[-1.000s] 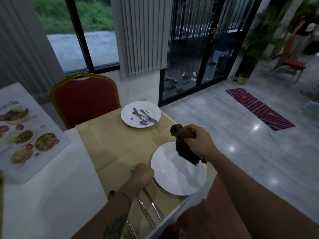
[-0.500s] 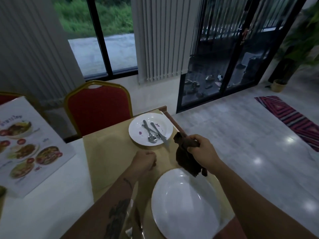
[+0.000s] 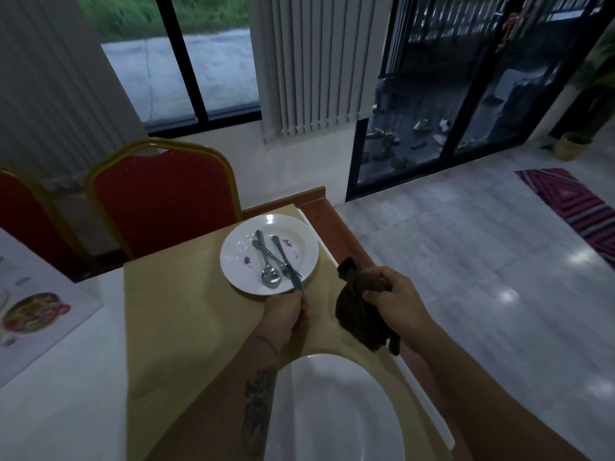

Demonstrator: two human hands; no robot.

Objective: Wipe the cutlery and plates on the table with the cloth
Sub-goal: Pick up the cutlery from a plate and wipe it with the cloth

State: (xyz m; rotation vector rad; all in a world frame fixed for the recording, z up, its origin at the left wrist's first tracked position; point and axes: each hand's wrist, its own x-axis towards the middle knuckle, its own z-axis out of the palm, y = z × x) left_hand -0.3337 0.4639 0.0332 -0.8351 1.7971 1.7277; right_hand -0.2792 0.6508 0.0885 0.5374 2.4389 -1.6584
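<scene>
At the far left a printed menu sheet [image 3: 40,314] with food photos lies on the white part of the counter [image 3: 66,410]. Behind it two red chairs [image 3: 163,201] with gold frames stand against the counter's far edge, below a dark-framed window [image 3: 199,61] and pale vertical blinds [image 3: 309,61].

A yellow tablecloth [image 3: 186,314] covers the middle of the counter. At its far end sits a white plate [image 3: 239,261] with purple smears, and a spoon [image 3: 269,274] and a knife [image 3: 283,257] lie crossed on it. The left hand [image 3: 286,314] reaches to that plate's near rim, fingers curled at the knife's near end; whether it grasps the knife cannot be told. A second, clean-looking white plate [image 3: 332,410] sits at the counter's near edge, partly under the left forearm.

Just to the right, the right hand [image 3: 396,304] clenches a bunched dark brown cloth [image 3: 356,317], held above the tablecloth between the two plates. Beyond the counter's wooden edge [image 3: 332,214] the grey tiled floor [image 3: 466,277] shines, with a dark glass door [image 3: 432,94] behind it and a striped rug [image 3: 572,201] at the far right.
</scene>
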